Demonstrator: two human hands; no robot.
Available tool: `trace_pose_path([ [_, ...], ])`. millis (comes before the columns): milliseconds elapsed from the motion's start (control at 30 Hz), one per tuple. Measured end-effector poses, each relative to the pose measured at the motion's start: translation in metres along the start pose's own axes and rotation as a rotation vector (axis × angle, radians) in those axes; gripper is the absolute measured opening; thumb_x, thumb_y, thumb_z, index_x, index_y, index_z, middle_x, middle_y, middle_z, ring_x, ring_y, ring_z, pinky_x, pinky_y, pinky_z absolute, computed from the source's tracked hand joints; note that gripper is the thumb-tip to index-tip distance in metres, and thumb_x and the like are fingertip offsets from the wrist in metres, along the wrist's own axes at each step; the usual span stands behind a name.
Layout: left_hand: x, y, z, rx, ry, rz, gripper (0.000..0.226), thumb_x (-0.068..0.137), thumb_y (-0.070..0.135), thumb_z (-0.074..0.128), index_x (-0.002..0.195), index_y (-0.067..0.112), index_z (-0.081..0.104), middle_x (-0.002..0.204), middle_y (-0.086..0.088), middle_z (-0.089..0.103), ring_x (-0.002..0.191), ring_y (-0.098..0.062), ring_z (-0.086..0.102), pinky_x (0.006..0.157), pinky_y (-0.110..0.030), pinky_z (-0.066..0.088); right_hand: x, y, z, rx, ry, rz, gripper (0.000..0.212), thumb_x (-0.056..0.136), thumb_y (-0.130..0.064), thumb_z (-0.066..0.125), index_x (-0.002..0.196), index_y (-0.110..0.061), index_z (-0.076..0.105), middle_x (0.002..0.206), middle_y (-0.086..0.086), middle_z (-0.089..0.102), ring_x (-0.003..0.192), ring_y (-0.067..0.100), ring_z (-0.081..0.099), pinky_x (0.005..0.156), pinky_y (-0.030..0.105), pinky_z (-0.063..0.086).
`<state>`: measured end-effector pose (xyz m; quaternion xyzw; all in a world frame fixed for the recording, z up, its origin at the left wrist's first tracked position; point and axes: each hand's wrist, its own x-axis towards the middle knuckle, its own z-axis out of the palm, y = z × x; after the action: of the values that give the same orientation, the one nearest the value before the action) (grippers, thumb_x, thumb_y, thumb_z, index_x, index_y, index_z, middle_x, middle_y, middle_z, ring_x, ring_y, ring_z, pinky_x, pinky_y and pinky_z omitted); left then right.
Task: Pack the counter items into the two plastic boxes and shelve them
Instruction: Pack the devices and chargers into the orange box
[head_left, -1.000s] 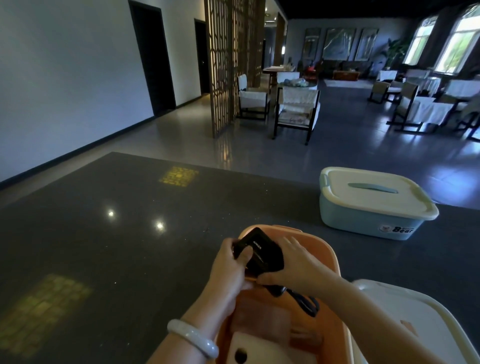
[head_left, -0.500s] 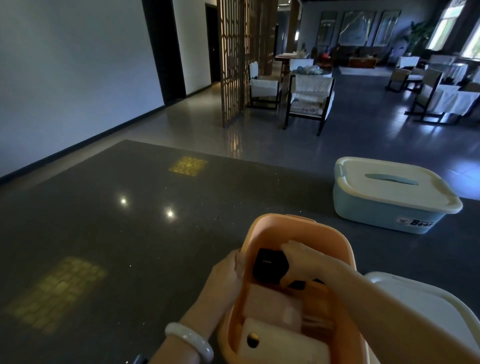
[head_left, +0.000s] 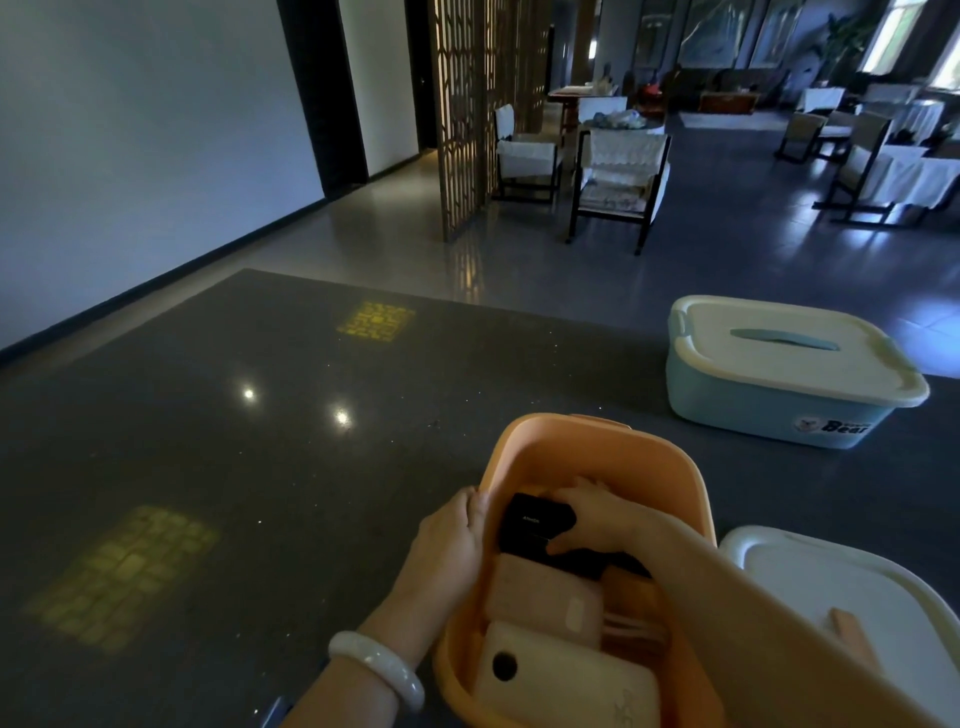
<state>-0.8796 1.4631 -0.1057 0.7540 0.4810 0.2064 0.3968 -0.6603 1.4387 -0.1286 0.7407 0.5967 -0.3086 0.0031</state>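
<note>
On the dark counter (head_left: 218, 426), near the front, the left hand (head_left: 447, 540) grips the left rim of the orange box (head_left: 597, 447), fingers curled over the edge; a white bangle (head_left: 375, 666) circles its wrist. Inside the box the right hand (head_left: 597, 519) lies on a black charger (head_left: 535, 525), thumb along its near edge and fingers curled over its far side, holding it low in the far half of the box. Nearer in the same box lie a pink pouch (head_left: 543, 597) and a cream power bank (head_left: 566, 680). To the right, near, a white lid (head_left: 852, 597) rests on the counter just beside the orange box. Farther right, well apart, stands the blue box (head_left: 753, 400), closed under its own white lid.
</note>
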Motion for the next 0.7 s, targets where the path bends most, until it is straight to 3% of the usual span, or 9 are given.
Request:
trace_pose_path([
  [100,0.0005,-0.0007,-0.0002,-0.003,0.011,0.012,0.024,0.100,0.050,0.026,0.081,0.045,0.040,0.078,0.016,0.055,0.063,0.017,0.054,0.056,0.001,0.039,-0.0030,0.0001,-0.0008,0.024,-0.034,0.001,0.068,0.080,-0.042,0.071,0.139,-0.041,0.037,0.132,-0.004,0.042,0.122,0.022,0.041,0.106,0.044,0.033],
  [267,0.0029,-0.0051,0.0029,0.016,0.010,0.022,0.032,0.100,0.050,0.027,0.085,0.034,0.052,0.078,0.007,0.061,0.064,0.006,0.058,0.051,-0.007,0.041,-0.0041,-0.0003,-0.0029,0.054,-0.038,-0.009,0.072,0.079,-0.038,0.073,0.142,-0.039,0.037,0.136,-0.004,0.043,0.125,0.023,0.041,0.109,0.047,0.034],
  [467,0.0025,-0.0047,0.0022,0.010,-0.003,0.009,0.028,0.100,0.050,0.028,0.084,0.039,0.049,0.080,0.008,0.062,0.063,0.010,0.057,0.051,-0.005,0.041,-0.0039,-0.0002,-0.0025,0.059,-0.038,-0.016,0.072,0.079,-0.039,0.073,0.141,-0.039,0.037,0.136,-0.004,0.044,0.124,0.022,0.042,0.108,0.047,0.034],
  [700,0.0026,-0.0022,0.0017,0.053,0.001,0.011,0.028,0.101,0.048,0.026,0.088,0.038,0.049,0.083,0.008,0.062,0.073,-0.001,0.061,0.057,-0.015,0.040,-0.0038,-0.0005,-0.0029,0.062,-0.053,-0.010,0.070,0.079,-0.039,0.073,0.139,-0.042,0.037,0.135,-0.004,0.043,0.123,0.022,0.041,0.108,0.045,0.034],
])
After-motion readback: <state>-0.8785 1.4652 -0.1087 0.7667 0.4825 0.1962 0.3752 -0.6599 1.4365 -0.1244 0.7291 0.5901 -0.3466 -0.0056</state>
